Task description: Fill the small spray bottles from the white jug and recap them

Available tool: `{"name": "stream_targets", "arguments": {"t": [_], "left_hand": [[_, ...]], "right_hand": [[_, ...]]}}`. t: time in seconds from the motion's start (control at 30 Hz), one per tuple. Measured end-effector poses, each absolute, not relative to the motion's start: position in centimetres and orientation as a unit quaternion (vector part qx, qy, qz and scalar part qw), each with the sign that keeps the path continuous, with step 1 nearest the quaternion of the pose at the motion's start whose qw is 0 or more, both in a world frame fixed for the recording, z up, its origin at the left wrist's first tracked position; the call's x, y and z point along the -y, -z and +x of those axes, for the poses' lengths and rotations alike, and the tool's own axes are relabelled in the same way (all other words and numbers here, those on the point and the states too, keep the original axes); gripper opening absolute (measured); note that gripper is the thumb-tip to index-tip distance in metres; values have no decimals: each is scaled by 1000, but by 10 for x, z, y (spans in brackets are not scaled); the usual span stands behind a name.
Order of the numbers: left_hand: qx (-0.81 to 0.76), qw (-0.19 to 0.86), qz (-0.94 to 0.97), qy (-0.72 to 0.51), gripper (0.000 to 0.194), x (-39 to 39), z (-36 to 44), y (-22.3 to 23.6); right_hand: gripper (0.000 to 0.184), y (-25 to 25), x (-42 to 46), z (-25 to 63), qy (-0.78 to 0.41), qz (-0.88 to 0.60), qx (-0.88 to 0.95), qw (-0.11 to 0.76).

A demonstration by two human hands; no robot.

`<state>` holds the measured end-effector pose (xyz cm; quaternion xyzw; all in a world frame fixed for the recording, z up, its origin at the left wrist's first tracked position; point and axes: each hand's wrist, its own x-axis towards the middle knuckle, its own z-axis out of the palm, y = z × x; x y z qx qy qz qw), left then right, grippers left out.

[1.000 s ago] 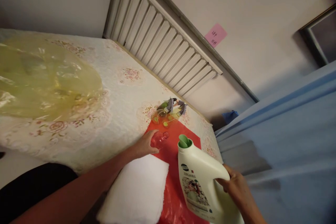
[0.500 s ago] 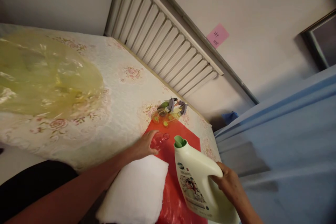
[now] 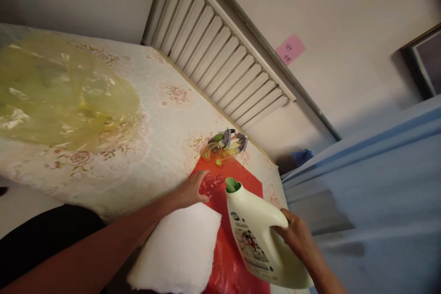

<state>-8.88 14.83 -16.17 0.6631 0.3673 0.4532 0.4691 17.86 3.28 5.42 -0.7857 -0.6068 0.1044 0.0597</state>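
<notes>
My left hand is wrapped round a small clear plastic bottle, whose uncapped neck points right. By its handle, my right hand grips a big pale-green detergent jug. The jug's cap is off, and its green pouring spout sits just beside the bottle's mouth, close but apart. No liquid shows between them. Beneath both lies a red plastic sheet. A folded white towel lies below my left hand.
Clear spray bottles with grey trigger heads stand behind the red sheet. A yellow plastic bag spreads over the flowered tablecloth at left. A white radiator runs along the wall; a blue curtain hangs at right.
The detergent jug has shifted slightly left in my right hand, bringing its spout closer to the small bottle's mouth. My left hand still holds the bottle in nearly the same place.
</notes>
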Motion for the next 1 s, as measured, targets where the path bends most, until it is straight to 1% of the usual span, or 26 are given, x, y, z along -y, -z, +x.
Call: {"name": "stream_targets", "arguments": {"t": [0.37, 0.73, 1.0], "left_hand": [[-373, 476, 656, -452, 81, -143, -93, 150], [-366, 469, 664, -454, 79, -143, -93, 152], [-369, 469, 662, -454, 79, -142, -94, 149]], "right_hand": [[13, -59, -39, 173, -101, -783, 613, 38], [13, -61, -41, 172, -106, -780, 616, 35], [14, -66, -43, 170, -81, -775, 626, 23]]}}
